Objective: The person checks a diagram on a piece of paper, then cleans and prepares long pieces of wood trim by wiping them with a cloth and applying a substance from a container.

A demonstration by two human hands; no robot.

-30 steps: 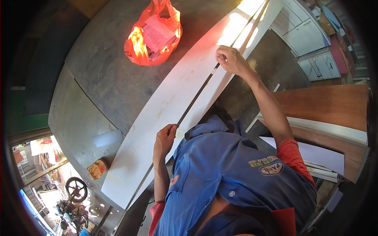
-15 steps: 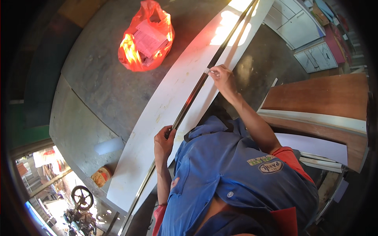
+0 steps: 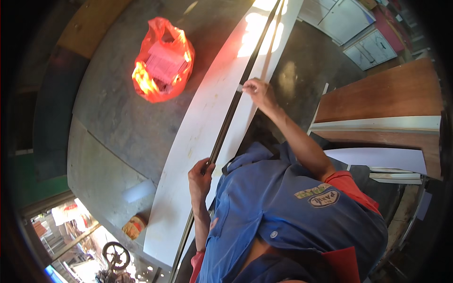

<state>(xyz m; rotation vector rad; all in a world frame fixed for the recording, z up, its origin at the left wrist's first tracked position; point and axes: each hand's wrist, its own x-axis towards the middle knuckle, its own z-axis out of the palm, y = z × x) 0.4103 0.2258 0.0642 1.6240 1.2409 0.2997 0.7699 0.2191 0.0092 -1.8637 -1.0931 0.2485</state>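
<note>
A long white board runs diagonally beneath a long, thin dark metal strip. My left hand has its fingers curled round the strip beside the board's lower half. Farther up, my right hand pinches a small pale, silvery piece against the strip; what exactly the piece is I cannot make out. Sunlight lies on the board's far end.
A red plastic bag with pink papers rests on the grey surface left of the board, near a round tub. Brown panels and pale strips lie at right, white cabinets behind. A wheel shows at lower left.
My right hand has moved down along the strip from its higher grip and now pinches the small piece there. My left hand stays on the strip. The whole view has shifted slightly.
</note>
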